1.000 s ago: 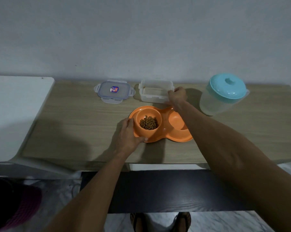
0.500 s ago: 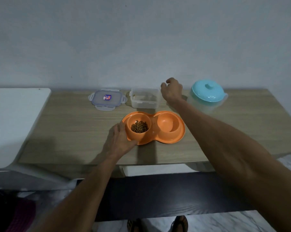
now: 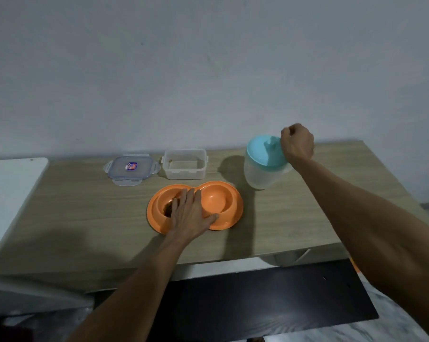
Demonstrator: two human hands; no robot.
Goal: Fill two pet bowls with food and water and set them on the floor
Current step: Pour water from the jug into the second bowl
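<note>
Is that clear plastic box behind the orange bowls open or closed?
Open. The clear container has no lid on; its clip lid lies flat on the table to its left.

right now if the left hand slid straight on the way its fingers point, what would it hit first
Probably the clear food container, beyond the orange double bowl that the left hand lies on; depth is hard to judge.

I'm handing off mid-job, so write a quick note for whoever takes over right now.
Left hand lies flat on the orange double bowl on the table. Right hand is closed at the far side of the teal-lidded pitcher; its grip is hidden.
Done: kibble in the left well; food container open, lid beside it.
Left: water in the empty right well, then bowls to the floor.
</note>
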